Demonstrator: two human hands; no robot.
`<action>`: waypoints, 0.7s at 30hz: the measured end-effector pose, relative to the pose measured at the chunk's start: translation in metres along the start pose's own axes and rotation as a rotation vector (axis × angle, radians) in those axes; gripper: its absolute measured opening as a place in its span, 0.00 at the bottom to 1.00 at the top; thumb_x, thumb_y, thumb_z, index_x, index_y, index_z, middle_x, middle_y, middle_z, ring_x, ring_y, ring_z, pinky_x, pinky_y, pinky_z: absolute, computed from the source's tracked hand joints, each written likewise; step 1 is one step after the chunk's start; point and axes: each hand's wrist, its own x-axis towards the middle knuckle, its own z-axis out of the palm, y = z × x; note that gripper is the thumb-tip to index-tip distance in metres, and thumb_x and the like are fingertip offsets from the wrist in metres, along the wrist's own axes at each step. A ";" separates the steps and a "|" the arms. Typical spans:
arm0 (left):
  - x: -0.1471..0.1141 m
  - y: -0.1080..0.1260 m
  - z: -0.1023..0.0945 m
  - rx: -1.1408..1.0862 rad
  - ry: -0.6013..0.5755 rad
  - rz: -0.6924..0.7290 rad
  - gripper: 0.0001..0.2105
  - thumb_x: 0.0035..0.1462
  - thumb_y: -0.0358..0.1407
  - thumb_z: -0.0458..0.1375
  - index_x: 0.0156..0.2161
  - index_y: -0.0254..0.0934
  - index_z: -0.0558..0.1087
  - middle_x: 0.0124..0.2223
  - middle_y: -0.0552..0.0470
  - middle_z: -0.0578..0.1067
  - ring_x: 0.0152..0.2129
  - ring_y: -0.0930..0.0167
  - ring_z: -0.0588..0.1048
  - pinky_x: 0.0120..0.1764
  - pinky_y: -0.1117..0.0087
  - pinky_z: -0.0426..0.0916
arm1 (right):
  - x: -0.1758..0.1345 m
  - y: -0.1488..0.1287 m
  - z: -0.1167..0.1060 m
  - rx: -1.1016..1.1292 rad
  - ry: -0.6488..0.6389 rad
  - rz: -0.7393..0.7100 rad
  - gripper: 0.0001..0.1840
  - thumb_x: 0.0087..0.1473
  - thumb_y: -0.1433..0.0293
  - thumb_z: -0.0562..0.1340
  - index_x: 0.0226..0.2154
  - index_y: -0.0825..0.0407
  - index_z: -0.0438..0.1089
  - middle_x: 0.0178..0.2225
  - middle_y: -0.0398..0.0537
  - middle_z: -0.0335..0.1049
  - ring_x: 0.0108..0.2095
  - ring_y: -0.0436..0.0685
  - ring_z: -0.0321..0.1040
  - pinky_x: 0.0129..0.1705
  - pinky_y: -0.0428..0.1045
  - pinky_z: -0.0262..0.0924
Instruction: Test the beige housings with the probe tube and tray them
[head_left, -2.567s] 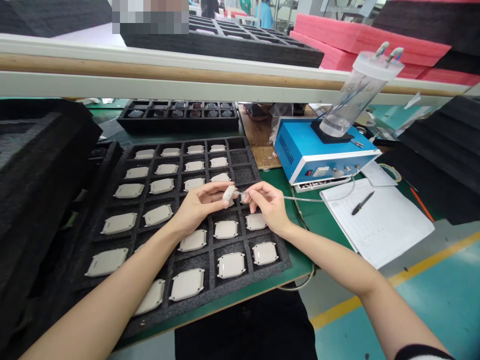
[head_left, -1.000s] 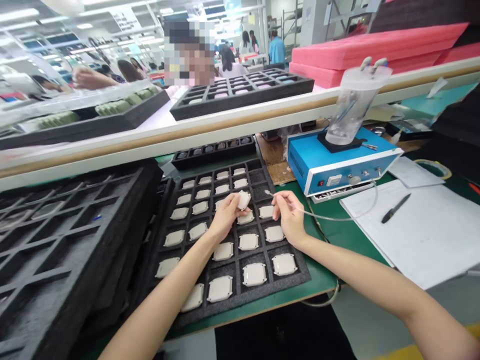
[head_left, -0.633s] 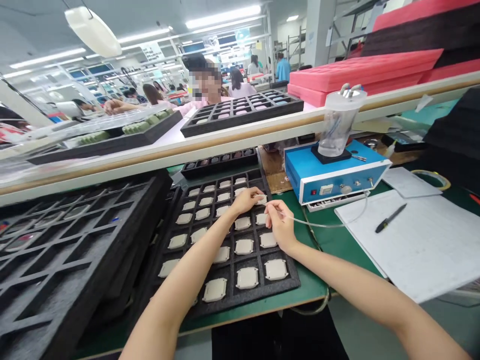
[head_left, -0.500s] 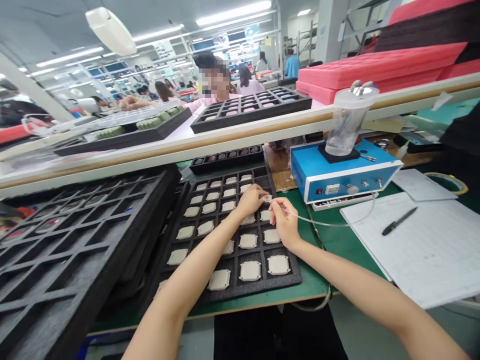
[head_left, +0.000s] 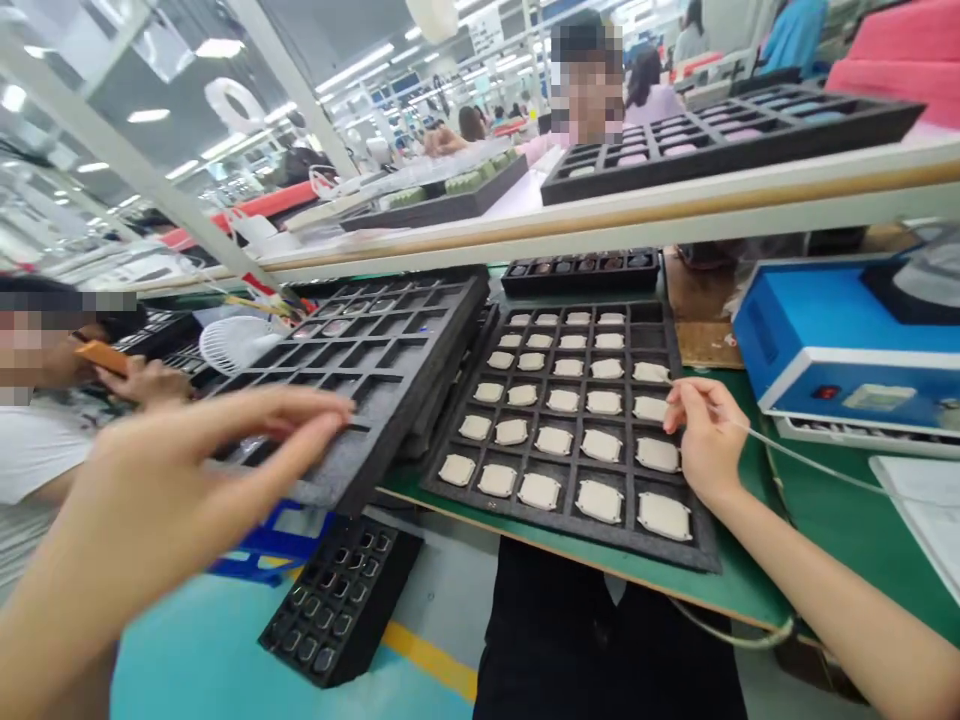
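My left hand [head_left: 225, 470] is raised over the near side of a black foam tray [head_left: 375, 440] on the left. It looks slightly blurred, with fingers stretched forward and the thumb close below them; nothing shows between them. My right hand [head_left: 709, 430] rests at the right edge of another black foam tray [head_left: 705, 545], its fingers pinched on a thin clear tube [head_left: 795, 456]. The tube's tip is hidden by the fingers. Cream-coloured, squarish flat parts [head_left: 540, 490] lie in most of this tray's compartments, one per compartment.
A blue control box [head_left: 892, 345] stands to the right, beside white paper [head_left: 915, 500]. Smaller black trays sit behind [head_left: 581, 285] and below left [head_left: 341, 600]. A shelf rail [head_left: 600, 225] crosses above the bench. A co-worker's hand [head_left: 150, 380] holds something orange at far left.
My left hand has left the tray of cream parts and swung left over the other tray. My right hand stays near the parts tray with the tube. The view has turned left.
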 end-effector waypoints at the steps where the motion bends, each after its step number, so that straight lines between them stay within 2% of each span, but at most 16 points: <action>1: 0.024 -0.016 0.002 0.175 -0.040 0.001 0.06 0.50 0.43 0.62 0.33 0.49 0.80 0.27 0.63 0.78 0.23 0.69 0.74 0.36 0.68 0.68 | 0.000 0.001 0.000 -0.001 0.000 -0.002 0.10 0.53 0.63 0.63 0.29 0.54 0.68 0.24 0.40 0.66 0.16 0.44 0.60 0.18 0.42 0.55; 3: 0.075 -0.052 0.015 0.275 -0.104 -0.042 0.06 0.51 0.40 0.61 0.31 0.42 0.80 0.26 0.61 0.77 0.24 0.70 0.73 0.44 0.66 0.67 | 0.000 0.003 -0.001 0.001 -0.007 -0.005 0.10 0.53 0.63 0.64 0.29 0.54 0.69 0.24 0.40 0.66 0.17 0.44 0.61 0.19 0.42 0.56; 6: 0.142 -0.104 0.048 0.188 -0.162 -0.088 0.04 0.51 0.32 0.62 0.32 0.37 0.79 0.23 0.63 0.76 0.24 0.73 0.71 0.50 0.68 0.65 | -0.001 0.005 -0.003 0.001 -0.025 -0.001 0.11 0.53 0.63 0.64 0.29 0.54 0.69 0.25 0.40 0.66 0.18 0.45 0.60 0.19 0.42 0.56; 8: 0.172 -0.128 0.070 0.139 -0.202 -0.098 0.04 0.51 0.29 0.62 0.32 0.36 0.78 0.22 0.66 0.75 0.23 0.76 0.70 0.50 0.73 0.64 | -0.001 0.007 -0.003 -0.006 -0.035 0.008 0.11 0.53 0.62 0.64 0.29 0.54 0.69 0.25 0.40 0.65 0.18 0.44 0.60 0.19 0.42 0.57; 10: 0.191 -0.141 0.087 0.106 -0.238 -0.114 0.04 0.50 0.26 0.61 0.31 0.36 0.77 0.20 0.68 0.73 0.22 0.77 0.68 0.48 0.78 0.63 | -0.001 0.008 -0.003 -0.012 -0.041 0.016 0.12 0.53 0.62 0.64 0.29 0.53 0.69 0.25 0.40 0.65 0.18 0.44 0.60 0.20 0.42 0.57; 13: 0.213 -0.147 0.103 0.077 -0.310 -0.149 0.05 0.50 0.24 0.61 0.28 0.35 0.75 0.15 0.70 0.70 0.18 0.78 0.67 0.36 0.83 0.62 | 0.000 0.009 -0.002 -0.013 -0.050 0.025 0.12 0.53 0.61 0.64 0.29 0.53 0.68 0.24 0.39 0.65 0.18 0.44 0.59 0.20 0.42 0.56; 16: 0.234 -0.145 0.111 0.069 -0.389 -0.193 0.08 0.45 0.20 0.60 0.25 0.35 0.74 0.12 0.71 0.67 0.15 0.77 0.65 0.26 0.83 0.56 | 0.001 0.009 0.001 -0.003 -0.055 0.039 0.12 0.53 0.61 0.64 0.28 0.53 0.67 0.23 0.39 0.64 0.17 0.43 0.59 0.19 0.42 0.54; 19: 0.243 -0.136 0.113 0.042 -0.440 -0.222 0.13 0.38 0.14 0.59 0.21 0.35 0.72 0.11 0.71 0.67 0.14 0.77 0.65 0.24 0.82 0.53 | 0.001 0.007 0.003 0.002 -0.049 0.055 0.13 0.53 0.60 0.63 0.28 0.54 0.67 0.23 0.38 0.64 0.16 0.43 0.58 0.18 0.42 0.53; 21: 0.234 -0.123 0.115 -0.014 -0.440 -0.212 0.15 0.38 0.12 0.56 0.19 0.35 0.71 0.11 0.71 0.66 0.13 0.78 0.63 0.24 0.82 0.52 | 0.001 0.004 0.005 0.000 -0.045 0.064 0.13 0.52 0.60 0.63 0.27 0.54 0.66 0.22 0.38 0.64 0.15 0.43 0.58 0.18 0.42 0.52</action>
